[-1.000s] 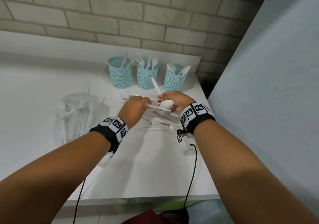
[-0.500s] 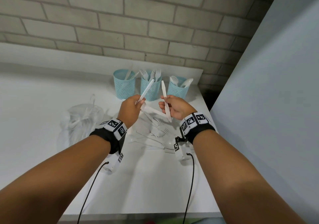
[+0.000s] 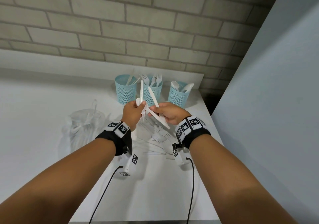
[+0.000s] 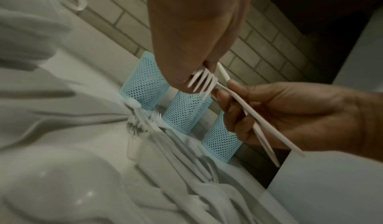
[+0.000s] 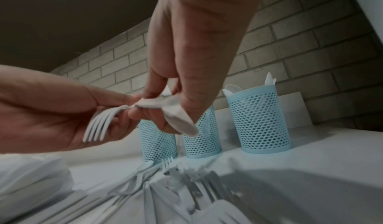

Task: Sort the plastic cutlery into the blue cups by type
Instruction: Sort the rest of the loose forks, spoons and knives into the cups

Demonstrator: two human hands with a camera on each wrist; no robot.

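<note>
Three blue mesh cups stand in a row by the brick wall: the left cup (image 3: pixel 125 89) has knives, the middle cup (image 3: pixel 152 92) forks, the right cup (image 3: pixel 178 95) spoons. My two hands meet just in front of them, above the table. My left hand (image 3: pixel 139 108) pinches a white fork (image 4: pixel 204 81), tines down and handle up. My right hand (image 3: pixel 155 110) grips a white knife (image 3: pixel 152 96) pointing up and a second long white piece (image 3: pixel 161 121) slanting down to the right. Loose white cutlery (image 3: pixel 155 137) lies piled on the table under the hands.
A crumpled clear plastic bag (image 3: pixel 84 125) with more cutlery lies on the white table (image 3: pixel 43 102) to the left. A grey panel (image 3: pixel 267 102) rises along the table's right edge. Cables hang from both wrist cameras over the front edge.
Both hands have risen from the pile and drawn close together. The pieces they hold have turned from lying flat to standing upright, and the fork's handle now points up.
</note>
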